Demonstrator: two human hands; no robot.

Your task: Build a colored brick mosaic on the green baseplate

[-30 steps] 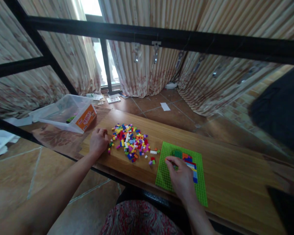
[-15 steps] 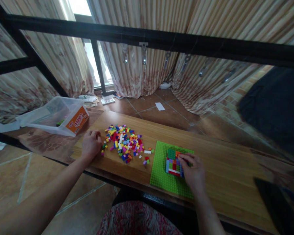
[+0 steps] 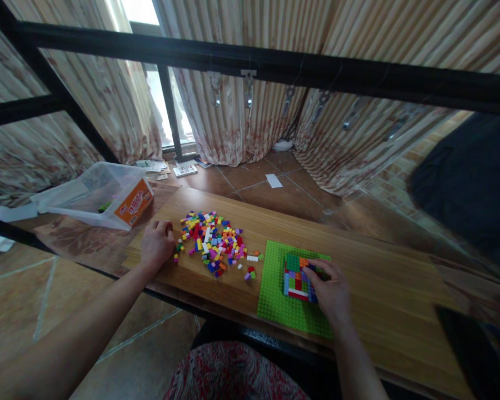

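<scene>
A green studded baseplate point(image 3: 270, 294) lies on the wooden board, carrying a low block of coloured building bricks point(image 3: 292, 263) in green, orange, red, purple, blue and white. My right hand point(image 3: 332, 289) is over the right side of this block, thumb and fingers pinched at a brick near the orange ones. The fingers cover much of that brick, so its colour is unclear. At the left end of the board rests my left hand point(image 3: 156, 244), its fingers curled, just left of a pile of loose bricks point(image 3: 208, 239). Whatever it may hold is hidden.
A clear plastic bin point(image 3: 83, 205) with an orange label stands behind my left hand. Several stray bricks point(image 3: 252, 258) lie between pile and baseplate. A black metal bar point(image 3: 275, 61) crosses beyond the wooden board point(image 3: 379, 278). A dark flat object point(image 3: 462, 344) sits at the right.
The whole view has shifted slightly. My right thumb and fingertips have moved a little at the orange bricks. My left hand stays curled beside the pile.
</scene>
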